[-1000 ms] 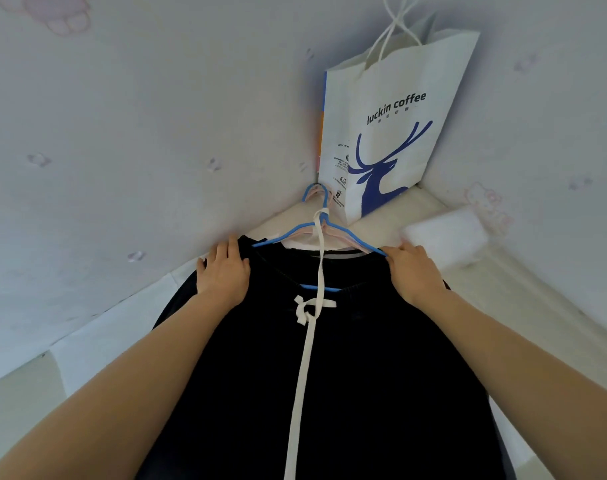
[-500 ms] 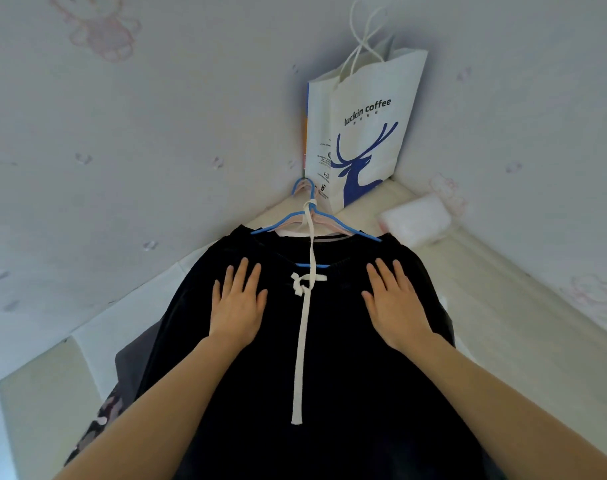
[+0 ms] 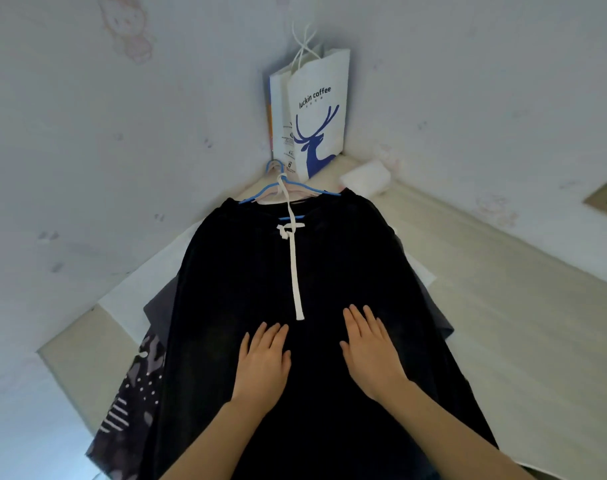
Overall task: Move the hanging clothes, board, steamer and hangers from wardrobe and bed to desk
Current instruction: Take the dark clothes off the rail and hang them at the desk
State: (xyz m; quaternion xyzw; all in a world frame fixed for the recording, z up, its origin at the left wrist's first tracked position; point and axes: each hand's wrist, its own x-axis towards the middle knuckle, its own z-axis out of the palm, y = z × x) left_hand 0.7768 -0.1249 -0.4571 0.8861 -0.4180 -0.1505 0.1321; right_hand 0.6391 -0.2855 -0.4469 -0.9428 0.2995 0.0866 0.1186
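The black garment (image 3: 295, 271) is lying flat on the desk (image 3: 502, 271), on a blue hanger (image 3: 288, 192) near the paper bag (image 3: 312, 112). Left hand (image 3: 262, 365) and right hand (image 3: 371, 351) are pressing it, fingers straight, gripping nothing

The black garment (image 3: 329, 271) is matt, soft cloth; down its front runs a white woven tape (image 3: 295, 271); above its collar, the blue hanger (image 3: 309, 188) looks smooth plastic; behind that, a white paper bag (image 3: 315, 112), smooth and matt; beneath the garment, the desk (image 3: 502, 289) shows pale, matt wood grain.
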